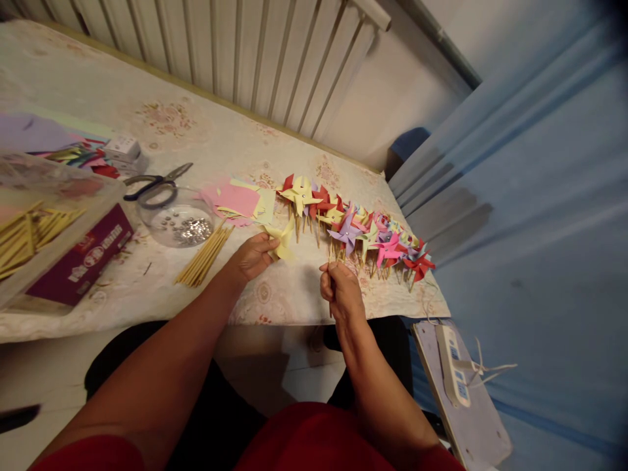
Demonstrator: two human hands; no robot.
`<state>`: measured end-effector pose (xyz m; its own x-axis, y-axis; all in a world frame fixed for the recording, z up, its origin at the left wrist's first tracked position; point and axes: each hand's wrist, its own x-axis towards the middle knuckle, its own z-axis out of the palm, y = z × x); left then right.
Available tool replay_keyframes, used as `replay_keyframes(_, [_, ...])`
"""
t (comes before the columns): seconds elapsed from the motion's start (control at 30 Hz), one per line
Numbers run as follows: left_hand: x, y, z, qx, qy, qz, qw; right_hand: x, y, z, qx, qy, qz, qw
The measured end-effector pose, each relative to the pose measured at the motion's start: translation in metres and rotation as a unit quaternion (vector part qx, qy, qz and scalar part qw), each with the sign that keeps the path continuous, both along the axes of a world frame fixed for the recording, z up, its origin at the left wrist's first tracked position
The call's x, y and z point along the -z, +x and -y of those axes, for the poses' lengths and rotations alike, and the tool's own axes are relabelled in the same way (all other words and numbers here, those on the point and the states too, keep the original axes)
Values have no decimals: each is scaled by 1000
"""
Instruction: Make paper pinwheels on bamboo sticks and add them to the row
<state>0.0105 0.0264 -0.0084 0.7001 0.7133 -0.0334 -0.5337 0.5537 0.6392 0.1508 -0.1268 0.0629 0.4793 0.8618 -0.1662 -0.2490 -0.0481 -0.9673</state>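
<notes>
Head view: clear bowl (pixel 179 222) holds silver pins (pixel 191 230) (scissors (pixel 156 183) beside).

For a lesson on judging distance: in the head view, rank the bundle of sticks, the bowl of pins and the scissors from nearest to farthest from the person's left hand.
From the left hand:
1. bundle of sticks, just left of it
2. bowl of pins, farther left
3. scissors, beyond the bowl

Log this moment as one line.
left hand: holds yellow pinwheel | right hand: pinches thin stick | finished pinwheels: row on table
</notes>
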Motion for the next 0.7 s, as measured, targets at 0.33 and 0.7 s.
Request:
replay_keyframes(0.33, [-2,0,1,1,-1,6,1000,1,2,0,4,2,-18,1000])
replay_keyframes(0.7, [-1,0,0,7,1,12,1000,3,1,1,17,-8,-11,1000])
